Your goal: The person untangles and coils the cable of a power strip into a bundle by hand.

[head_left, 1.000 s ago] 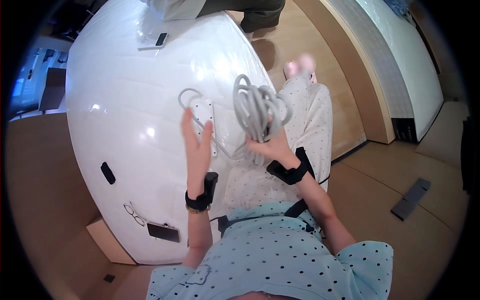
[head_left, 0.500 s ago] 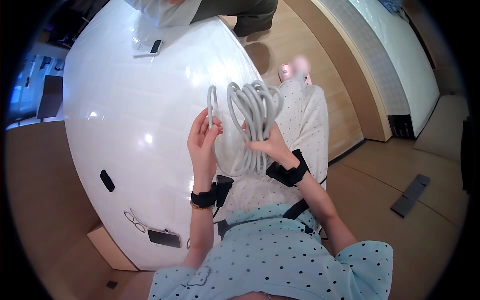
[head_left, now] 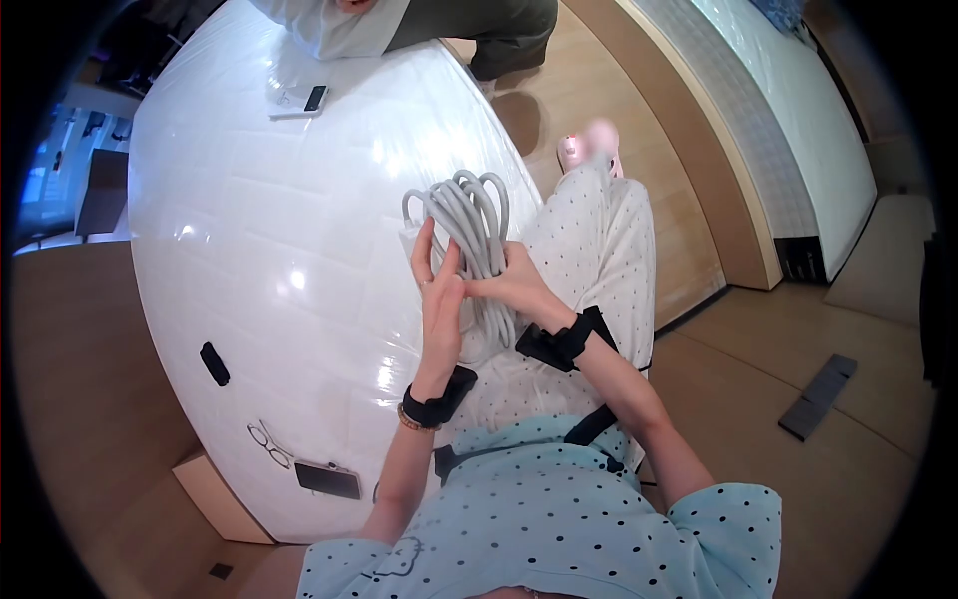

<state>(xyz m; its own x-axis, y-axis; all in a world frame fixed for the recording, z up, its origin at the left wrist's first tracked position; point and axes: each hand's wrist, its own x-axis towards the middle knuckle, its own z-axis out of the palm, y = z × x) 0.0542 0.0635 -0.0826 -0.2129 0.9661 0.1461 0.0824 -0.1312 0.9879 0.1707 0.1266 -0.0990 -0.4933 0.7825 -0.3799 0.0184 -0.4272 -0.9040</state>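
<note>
A thick light-grey cable [head_left: 477, 215] is bundled in several long loops in front of me, above my lap and the bed's edge. My right hand [head_left: 521, 283] grips the bundle from its right side, fingers partly hidden behind the loops. On the left side, my left hand [head_left: 439, 280] is closed on the cable with its fingers pointing up, close against my right hand. A pale end piece of the cable [head_left: 408, 238] shows just left of my left fingertips; its exact kind is unclear. Lower loops hang down between my wrists.
The plastic-covered mattress [head_left: 249, 220] carries a phone [head_left: 328, 479], eyeglasses [head_left: 267, 444], a small black object [head_left: 215, 363] and a white device with a dark screen [head_left: 299, 101]. Another person's dark trouser leg [head_left: 489, 35] is at the far edge. A grey strip [head_left: 818, 396] lies at right.
My left hand has moved right and onto the bundle, bringing the separate strand against the other loops. The bundle has shifted left, with my right hand still gripping it.
</note>
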